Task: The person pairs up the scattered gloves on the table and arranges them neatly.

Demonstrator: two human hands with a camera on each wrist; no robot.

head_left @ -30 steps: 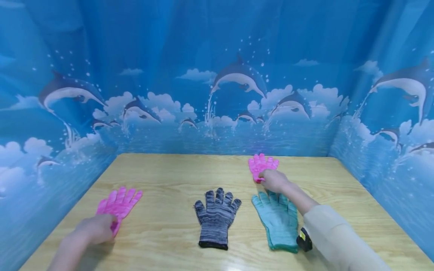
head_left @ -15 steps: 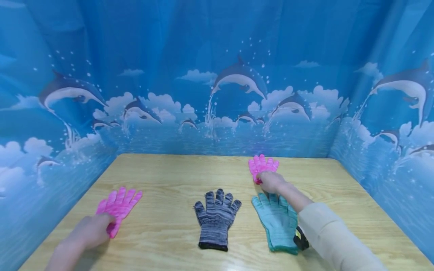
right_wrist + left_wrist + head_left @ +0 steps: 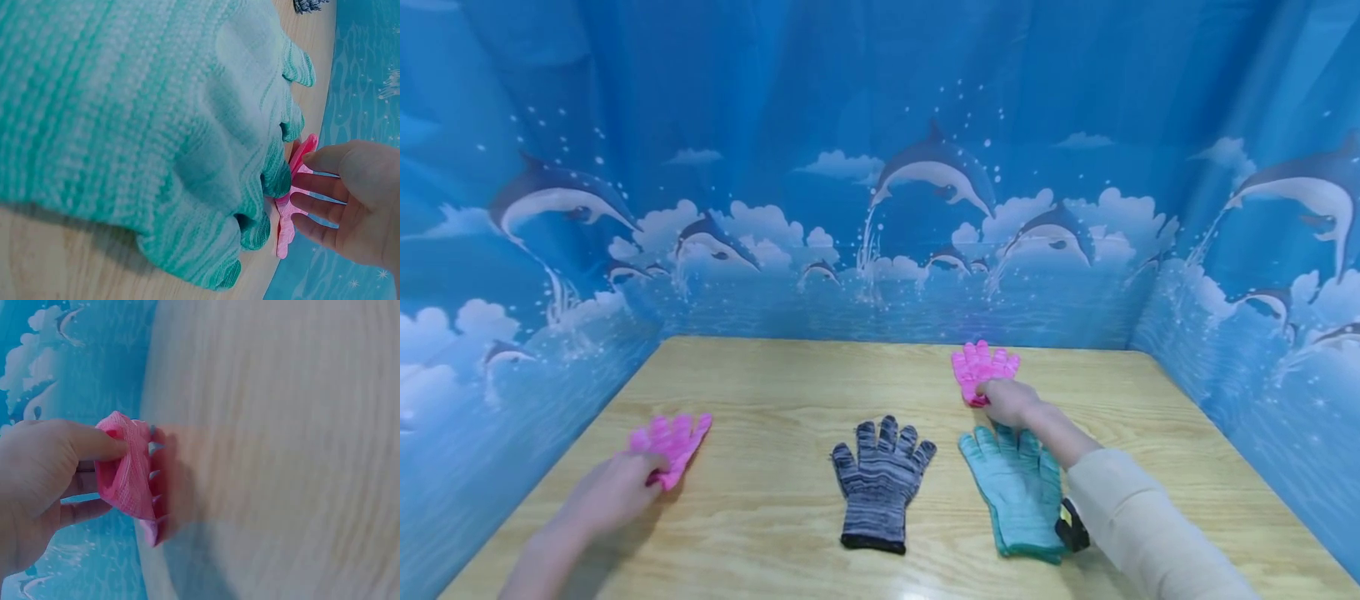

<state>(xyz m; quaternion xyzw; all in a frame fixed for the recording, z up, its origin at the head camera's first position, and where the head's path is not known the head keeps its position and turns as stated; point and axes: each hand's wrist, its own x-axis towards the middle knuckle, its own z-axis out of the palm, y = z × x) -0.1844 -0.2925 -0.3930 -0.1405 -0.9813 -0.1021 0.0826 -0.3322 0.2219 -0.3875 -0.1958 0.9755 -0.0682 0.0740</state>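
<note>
My left hand (image 3: 617, 492) pinches the cuff of a pink knit glove (image 3: 672, 446) at the table's left. In the left wrist view that glove's cuff (image 3: 128, 469) is raised between thumb and fingers, the glove fingers hanging toward the tabletop. At the back right, my right hand (image 3: 1009, 402) holds the cuff edge of another pink glove (image 3: 981, 367), which lies with its fingers toward the back. The right wrist view shows the thumb on this cuff (image 3: 304, 153); the teal gloves hide part of the glove.
A grey-and-black striped glove (image 3: 880, 492) lies mid-table. Teal gloves (image 3: 1018, 500), seemingly stacked, lie under the right forearm, beside a black strap (image 3: 1071, 527) at the sleeve. A blue dolphin-print curtain (image 3: 760, 300) borders the wooden table (image 3: 775, 392) at back and sides.
The left hand has moved slightly forward and right, raising the pink glove's cuff; the glove has tilted and bunched. The right hand stays at the other pink glove's cuff, with only a slight shift.
</note>
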